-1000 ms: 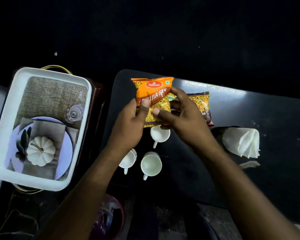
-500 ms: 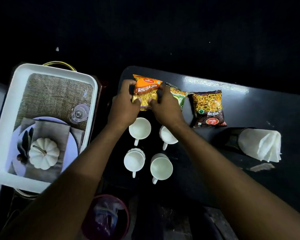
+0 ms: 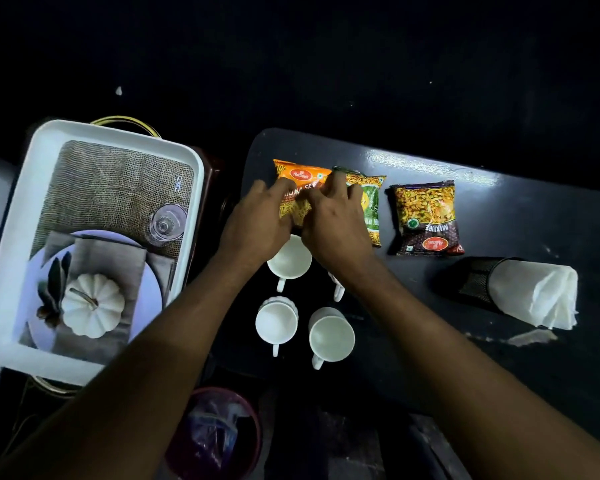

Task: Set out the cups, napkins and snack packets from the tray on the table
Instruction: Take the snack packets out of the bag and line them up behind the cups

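An orange snack packet [image 3: 300, 175] lies flat on the dark table [image 3: 499, 358] at the far left of a row. My left hand [image 3: 257, 226] and my right hand [image 3: 336, 226] both rest on it, fingertips pinching its middle. A green packet [image 3: 371, 199] lies beside it, partly under my right hand. A brown mixture packet [image 3: 425, 216] lies further right. Several white cups stand below the packets: one [image 3: 288, 259] just under my hands, another [image 3: 276, 322], another [image 3: 331, 337], and one mostly hidden by my right wrist. White napkins [image 3: 537, 292] stick out of a black mesh holder [image 3: 471, 282] on its side.
A white tray [image 3: 11, 216] with a printed place-setting picture sits at the left, off the table. A dark bin with a plastic liner [image 3: 215, 431] stands below the table's near edge. The table's far edge borders darkness.
The orange packet was held up a second ago; both hands have carried it back and left and laid it down beside the green packet. The view has shifted slightly.
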